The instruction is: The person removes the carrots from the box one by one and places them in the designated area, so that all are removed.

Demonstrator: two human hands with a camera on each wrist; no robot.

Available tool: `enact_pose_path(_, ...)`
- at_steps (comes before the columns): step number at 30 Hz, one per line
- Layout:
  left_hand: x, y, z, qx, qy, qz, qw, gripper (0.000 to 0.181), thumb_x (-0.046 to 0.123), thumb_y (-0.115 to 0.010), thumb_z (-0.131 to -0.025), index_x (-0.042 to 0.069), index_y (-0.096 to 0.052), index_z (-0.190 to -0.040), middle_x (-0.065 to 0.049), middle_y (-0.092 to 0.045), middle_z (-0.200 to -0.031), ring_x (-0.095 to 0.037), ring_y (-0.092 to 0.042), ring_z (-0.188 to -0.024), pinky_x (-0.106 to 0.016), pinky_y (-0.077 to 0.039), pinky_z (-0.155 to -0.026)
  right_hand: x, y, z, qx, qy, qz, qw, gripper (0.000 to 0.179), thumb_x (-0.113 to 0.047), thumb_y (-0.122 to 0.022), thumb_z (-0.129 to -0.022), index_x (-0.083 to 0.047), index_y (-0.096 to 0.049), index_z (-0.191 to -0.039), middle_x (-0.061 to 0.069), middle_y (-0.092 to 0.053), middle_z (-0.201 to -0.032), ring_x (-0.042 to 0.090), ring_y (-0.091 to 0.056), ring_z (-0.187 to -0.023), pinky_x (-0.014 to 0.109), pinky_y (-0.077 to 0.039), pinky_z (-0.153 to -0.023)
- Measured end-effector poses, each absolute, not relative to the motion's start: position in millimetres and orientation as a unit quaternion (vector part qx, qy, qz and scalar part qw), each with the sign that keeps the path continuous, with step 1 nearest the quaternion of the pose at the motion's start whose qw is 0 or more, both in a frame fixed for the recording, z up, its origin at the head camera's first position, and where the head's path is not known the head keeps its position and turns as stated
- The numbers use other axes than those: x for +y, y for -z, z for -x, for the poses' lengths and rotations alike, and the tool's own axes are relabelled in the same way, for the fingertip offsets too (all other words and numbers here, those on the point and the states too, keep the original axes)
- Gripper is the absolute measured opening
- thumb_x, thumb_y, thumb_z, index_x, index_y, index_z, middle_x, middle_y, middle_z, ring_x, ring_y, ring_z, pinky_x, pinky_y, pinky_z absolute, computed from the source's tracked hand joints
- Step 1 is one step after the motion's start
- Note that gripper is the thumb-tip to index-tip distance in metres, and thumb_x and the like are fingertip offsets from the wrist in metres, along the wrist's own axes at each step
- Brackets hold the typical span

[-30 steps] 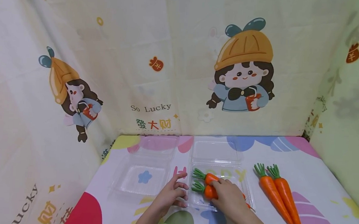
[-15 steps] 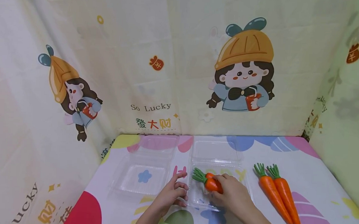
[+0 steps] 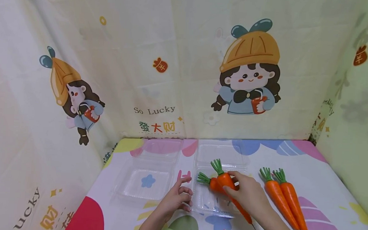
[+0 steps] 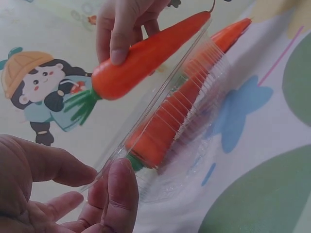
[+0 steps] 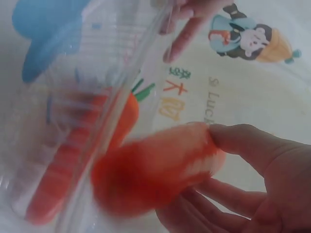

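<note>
My right hand grips a carrot with green stalks near its thick end. This carrot hangs over the right-hand clear plastic box, its thin tip pointing down past the near right corner. In the right wrist view the gripped carrot is blurred, between thumb and fingers. A second carrot lies inside the box, partly covered in the head view by the lifted one. My left hand is at the box's left edge, thumb and fingertips pinching its rim in the left wrist view.
Another open clear box lies to the left, its lid folded back. Two more carrots lie side by side on the patterned cloth at right. The right box's lid lies flat behind it. A printed curtain rises behind.
The two carrots lay side by side in the right box. My right hand has raised one and turned it, its stalks swinging up and its tip toward me. My left hand stays put.
</note>
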State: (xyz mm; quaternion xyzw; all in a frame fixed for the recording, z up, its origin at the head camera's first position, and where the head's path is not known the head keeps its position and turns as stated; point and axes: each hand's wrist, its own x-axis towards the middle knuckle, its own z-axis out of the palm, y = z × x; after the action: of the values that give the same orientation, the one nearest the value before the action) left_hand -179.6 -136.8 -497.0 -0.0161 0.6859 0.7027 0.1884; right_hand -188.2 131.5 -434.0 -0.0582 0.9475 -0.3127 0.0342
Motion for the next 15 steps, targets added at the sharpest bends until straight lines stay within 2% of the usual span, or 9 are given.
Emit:
enact_pose_path(5, -136.6, 497.7, 179.7, 0.683, -0.705, 0.019, 0.19, 0.069, -0.003, -0.06, -0.089, 0.009, -0.036, -0.153, -0.007, -0.056, -0.101, -0.015, -0.062, -0.071, -0.025, -0.059, -0.059, 144.1, 432.4, 191.1, 0.941, 0.333, 0.049, 0.044, 0.064, -0.031, -0.081, -0.088, -0.011, -0.058, -0.144, 0.014, -0.073, -0.112, 0.021, -0.069, -0.083, 0.033, -0.061, -0.062)
enact_pose_path(15, -136.0, 497.9, 178.8, 0.681, -0.707, 0.021, 0.189, 0.068, -0.002, -0.061, -0.091, 0.008, -0.036, -0.153, -0.005, -0.056, -0.099, -0.016, -0.062, -0.071, -0.024, -0.058, -0.058, 171.9, 433.1, 190.0, 0.943, 0.331, 0.029, 0.027, 0.062, -0.031, -0.08, -0.088, -0.009, -0.059, -0.142, 0.016, -0.074, -0.109, 0.026, -0.071, -0.086, 0.034, -0.062, -0.063)
